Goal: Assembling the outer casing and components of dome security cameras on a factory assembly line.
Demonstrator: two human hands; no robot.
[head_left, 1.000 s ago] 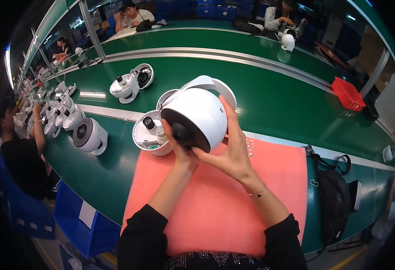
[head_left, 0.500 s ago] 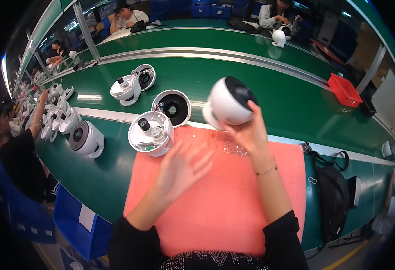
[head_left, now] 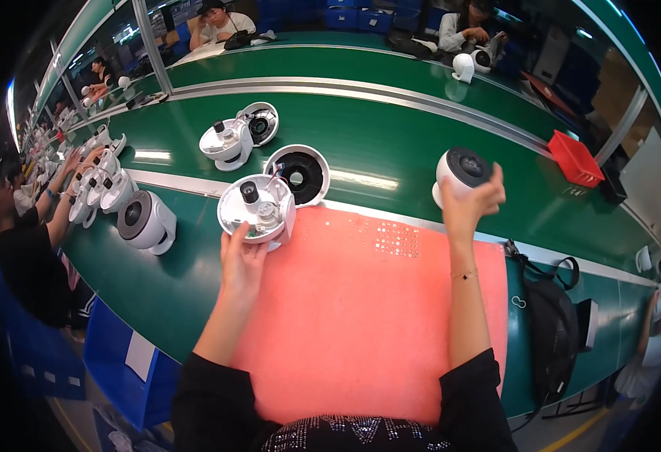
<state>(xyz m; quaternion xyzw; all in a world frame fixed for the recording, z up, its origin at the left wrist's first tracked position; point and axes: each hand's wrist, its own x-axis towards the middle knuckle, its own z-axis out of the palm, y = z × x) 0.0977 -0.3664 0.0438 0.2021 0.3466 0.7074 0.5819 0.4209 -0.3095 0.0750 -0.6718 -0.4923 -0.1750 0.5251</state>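
My left hand (head_left: 241, 260) grips the near edge of an opened white camera housing (head_left: 229, 220), thumb over its rim and fingers beneath. Inside the housing show a black lens barrel and a round clear part. Its round cover (head_left: 317, 175), black inside, lies against the far side, joined by wires. On the green belt to the right stands a closed white camera (head_left: 455, 169) with a black front facing up. My right hand (head_left: 472, 203) is at its near side, fingers apart; whether the fingertips still touch it I cannot tell.
A pink mat (head_left: 353, 324) bears a patch of small screws (head_left: 397, 239). Another opened camera (head_left: 229, 143) stands on the belt (head_left: 376, 143); a closed one (head_left: 148, 222) and several more are at left. A black bag (head_left: 556, 331) and red basket (head_left: 575, 160) lie right. Co-workers sit around.
My right hand has carried the closed camera right onto the belt, and its fingers have spread. My left hand has moved left and taken hold of the opened housing. The belt's opened camera has shifted right.
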